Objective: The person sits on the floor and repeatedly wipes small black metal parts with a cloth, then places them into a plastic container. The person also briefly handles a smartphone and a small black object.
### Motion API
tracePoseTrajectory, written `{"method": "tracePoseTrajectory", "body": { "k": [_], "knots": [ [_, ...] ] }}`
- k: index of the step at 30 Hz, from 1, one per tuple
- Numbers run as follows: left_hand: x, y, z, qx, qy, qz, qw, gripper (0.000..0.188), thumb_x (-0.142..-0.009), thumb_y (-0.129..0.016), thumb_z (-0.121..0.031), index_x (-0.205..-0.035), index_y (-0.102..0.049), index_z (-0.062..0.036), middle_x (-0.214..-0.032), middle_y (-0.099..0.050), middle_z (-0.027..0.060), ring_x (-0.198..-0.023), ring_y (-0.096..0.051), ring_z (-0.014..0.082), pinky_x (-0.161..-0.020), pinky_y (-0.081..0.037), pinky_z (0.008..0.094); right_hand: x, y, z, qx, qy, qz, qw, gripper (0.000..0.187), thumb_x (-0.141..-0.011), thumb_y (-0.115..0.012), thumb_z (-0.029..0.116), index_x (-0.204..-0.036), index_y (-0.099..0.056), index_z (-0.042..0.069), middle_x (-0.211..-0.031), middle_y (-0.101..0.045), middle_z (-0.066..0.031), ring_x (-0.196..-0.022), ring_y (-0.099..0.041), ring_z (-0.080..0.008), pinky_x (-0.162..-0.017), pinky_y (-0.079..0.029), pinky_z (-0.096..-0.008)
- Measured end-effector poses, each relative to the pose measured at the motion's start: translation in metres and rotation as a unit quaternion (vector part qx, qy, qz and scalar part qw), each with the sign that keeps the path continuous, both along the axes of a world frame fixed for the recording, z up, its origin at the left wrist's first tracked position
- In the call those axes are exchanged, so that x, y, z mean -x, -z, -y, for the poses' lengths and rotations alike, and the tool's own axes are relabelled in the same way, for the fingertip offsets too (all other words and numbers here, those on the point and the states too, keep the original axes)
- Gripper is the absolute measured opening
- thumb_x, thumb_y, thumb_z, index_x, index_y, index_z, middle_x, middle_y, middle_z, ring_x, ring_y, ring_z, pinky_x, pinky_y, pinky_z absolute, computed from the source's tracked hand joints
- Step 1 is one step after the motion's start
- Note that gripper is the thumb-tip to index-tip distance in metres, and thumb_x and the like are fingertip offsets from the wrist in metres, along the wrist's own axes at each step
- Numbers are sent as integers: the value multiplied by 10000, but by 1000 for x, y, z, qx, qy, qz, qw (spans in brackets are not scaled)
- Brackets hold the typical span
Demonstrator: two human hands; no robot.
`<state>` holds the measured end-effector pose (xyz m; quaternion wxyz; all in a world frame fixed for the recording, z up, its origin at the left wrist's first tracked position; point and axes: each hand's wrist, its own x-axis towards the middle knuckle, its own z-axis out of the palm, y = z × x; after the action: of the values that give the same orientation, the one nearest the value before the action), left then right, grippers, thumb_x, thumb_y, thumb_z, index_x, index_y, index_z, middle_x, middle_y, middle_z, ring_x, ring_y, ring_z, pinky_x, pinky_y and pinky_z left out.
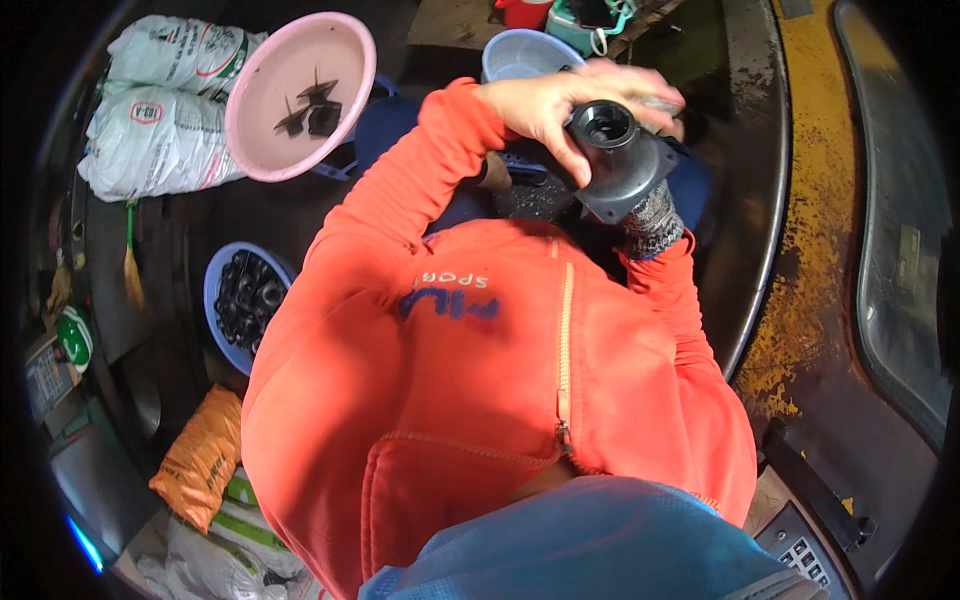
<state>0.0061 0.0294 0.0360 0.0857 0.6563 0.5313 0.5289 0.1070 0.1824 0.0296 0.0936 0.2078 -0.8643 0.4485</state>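
In front of my chest is a black plastic flanged fitting with a round open collar on top and a squarish base with corner holes. My left hand, bare, curves round its far side; the thumb presses against the collar and the fingertips are blurred. My right hand, in a grey knitted glove, supports the fitting from the right and below. The part hides most of that hand's fingers. Beyond my left hand stands a light blue basin, partly covered by it.
At the far left, a pink basin holds a few black pieces. A blue basin full of black parts stands below it. White sacks and an orange bag lie at the left. A worn yellow machine frame borders the right.
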Motion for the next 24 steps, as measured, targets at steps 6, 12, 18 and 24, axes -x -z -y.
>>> {"method": "tracePoseTrajectory", "body": {
  "k": [6,12,18,24],
  "knots": [
    [-48,-2,-16,-100,-161,211,959,507,-655,-777,-114,-1118,-580,-57,-1296,-535,124,-1291,-396,248,-1069,-303,406,3,-8,1,98,35,9,994,469,-732,-703,169,-1147,-514,58,-1087,-563,-73,-1076,-507,-191,-924,-409,-310],
    [-69,6,-24,-151,-282,207,924,368,-670,-738,-29,-1005,-586,-49,-1132,-635,113,-1164,-515,223,-1013,-378,379,-7,19,15,557,4,266,786,474,-751,-688,118,-1174,-485,49,-1172,-524,-79,-1203,-422,-162,-1022,-342,-301],
    [-64,-3,-12,-125,-141,295,937,315,-666,-774,-56,-937,-615,-41,-1072,-658,96,-1052,-595,201,-937,-447,334,-9,-3,-3,21,-58,28,998,434,-795,-631,96,-1202,-482,60,-1172,-525,-62,-1105,-516,-191,-919,-423,-310],
    [-57,2,1,-43,33,327,943,336,-661,-715,-21,-976,-599,-37,-1103,-639,145,-1116,-548,274,-976,-408,413,-19,-4,-1,67,-96,96,988,377,-834,-595,135,-1191,-494,61,-1110,-552,-71,-975,-541,-195,-798,-446,-315]
  ]
}}
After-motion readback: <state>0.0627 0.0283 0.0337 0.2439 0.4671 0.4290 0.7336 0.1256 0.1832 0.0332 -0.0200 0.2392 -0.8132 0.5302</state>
